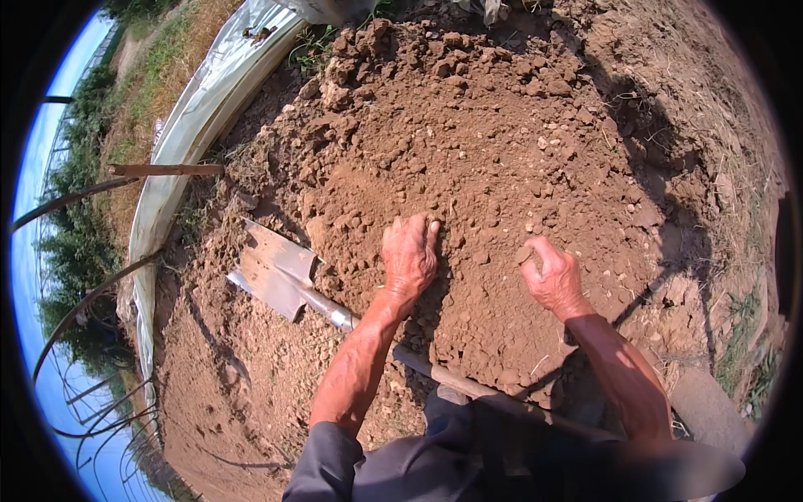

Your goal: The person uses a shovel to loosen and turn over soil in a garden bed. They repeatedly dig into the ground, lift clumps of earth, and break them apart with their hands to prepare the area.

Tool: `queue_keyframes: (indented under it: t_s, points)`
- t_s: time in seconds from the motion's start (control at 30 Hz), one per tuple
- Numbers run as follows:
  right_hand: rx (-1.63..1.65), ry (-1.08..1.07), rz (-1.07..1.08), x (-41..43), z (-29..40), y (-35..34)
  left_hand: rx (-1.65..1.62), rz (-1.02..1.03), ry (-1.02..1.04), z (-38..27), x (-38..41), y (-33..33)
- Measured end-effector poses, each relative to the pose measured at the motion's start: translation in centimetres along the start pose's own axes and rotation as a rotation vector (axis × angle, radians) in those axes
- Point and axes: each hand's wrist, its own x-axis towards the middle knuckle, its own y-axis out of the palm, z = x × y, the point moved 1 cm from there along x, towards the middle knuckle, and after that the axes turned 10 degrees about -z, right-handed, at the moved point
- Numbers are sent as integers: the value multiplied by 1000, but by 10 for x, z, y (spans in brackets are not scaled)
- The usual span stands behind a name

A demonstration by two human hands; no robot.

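My left hand (411,254) rests on the loose brown soil (477,182) with its fingers curled down. Its fingertips are hidden, so I cannot tell whether it grips a clod. To the right, my right hand (554,273) pinches a small soil clod (523,255) between thumb and forefinger, just over the ground. Left of my left hand lies a shovel, its metal blade (273,267) partly coated with dirt. The wooden shovel handle (467,381) slants beneath my left forearm towards my lower body.
Folded plastic sheeting (188,132) borders the soil at the left. A wooden stake (166,170) and several thin bent poles (88,301) stick out there. Larger clods (376,47) lie along the far edge. A dug hollow (646,119) is at the right, and a flat stone (709,405) at lower right.
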Motion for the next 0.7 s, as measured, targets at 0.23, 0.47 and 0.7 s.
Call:
queue_keyframes:
  t_s: [0.23, 0.47, 0.7]
  points:
    - [171, 72, -19, -2, -5, -19, -597, -204, -482, 15, 9, -31]
    - [146, 75, 211, -36, -2, -98, -501, 3, -323, 31, -49, -53]
    - [-97, 375, 387, -83, -36, -114, -37, 86, -113, -22, -102, -57]
